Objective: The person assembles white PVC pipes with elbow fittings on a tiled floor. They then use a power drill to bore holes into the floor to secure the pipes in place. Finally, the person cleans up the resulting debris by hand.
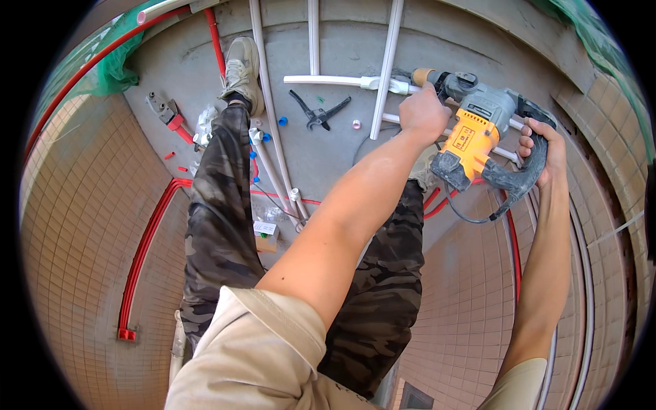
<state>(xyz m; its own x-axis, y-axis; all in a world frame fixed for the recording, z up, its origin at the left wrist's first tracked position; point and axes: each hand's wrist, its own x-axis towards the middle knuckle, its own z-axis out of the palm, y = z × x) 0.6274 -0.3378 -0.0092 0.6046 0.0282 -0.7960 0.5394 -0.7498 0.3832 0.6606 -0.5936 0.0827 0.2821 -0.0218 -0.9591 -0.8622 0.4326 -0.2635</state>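
A yellow and grey rotary hammer [470,141] is held up at the right, its front end toward the far wall. My right hand [550,149] is wrapped round its dark looped rear handle. Closed near the tool's front end, my left hand [424,113] grips it just behind the tan front piece [422,76]. What the left fingers wrap round is mostly hidden by the back of that hand. A dark cord [471,219] hangs from the handle's lower end. Any bit at the front cannot be made out.
White pipes [324,80] lie over the grey floor under and beside the tool. Dark-handled pliers [318,119], a red-handled pipe cutter [167,115], blue-ended fittings [258,135] and a small box [266,236] lie around my shoe [240,72]. Red conduits [147,253] run along the tiled left wall [89,205].
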